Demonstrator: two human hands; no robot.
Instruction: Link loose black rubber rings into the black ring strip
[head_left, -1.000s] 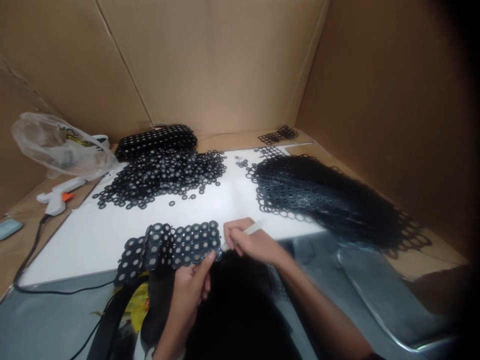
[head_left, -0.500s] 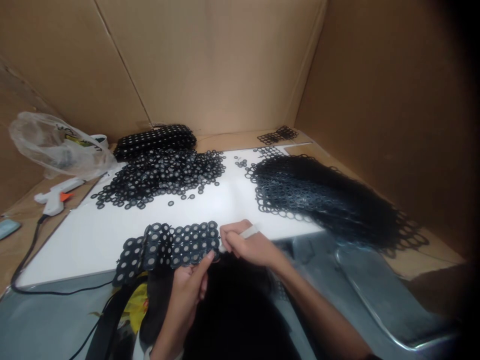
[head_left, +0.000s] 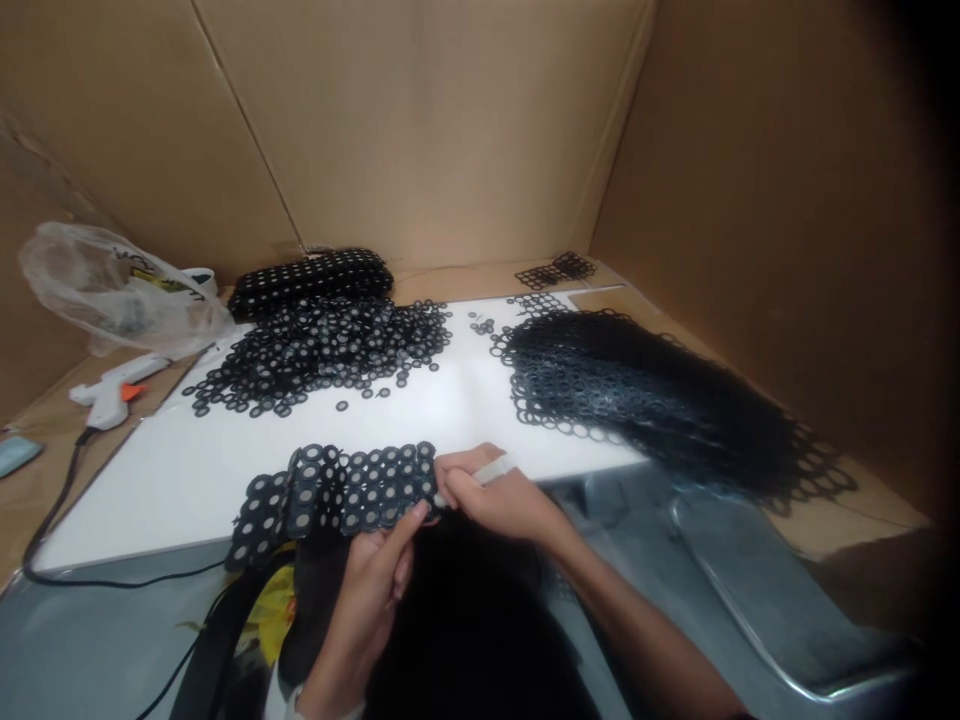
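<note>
A black strip of joined rings with pale round centres (head_left: 382, 485) lies folded over the front edge of the white board. My left hand (head_left: 382, 575) pinches its lower right corner, thumb on top. Close beside that corner, my right hand (head_left: 487, 490) is closed around a slim whitish tool (head_left: 495, 468), whose tip sits at the strip's right edge. Behind the strip is a heap of small black discs with light centres (head_left: 322, 345). A large pile of black ring netting (head_left: 637, 390) spreads on the right.
A white glue gun (head_left: 109, 400) with a black cord lies left, near a clear plastic bag (head_left: 112, 290). Stacked dotted black strips (head_left: 315, 280) stand behind the discs. Cardboard walls (head_left: 450, 130) enclose the back and sides. A metal-framed chair (head_left: 780, 600) is at lower right.
My right hand has shifted very slightly left, with the tool in it. My left hand keeps its pinch on the strip's corner, barely moved.
</note>
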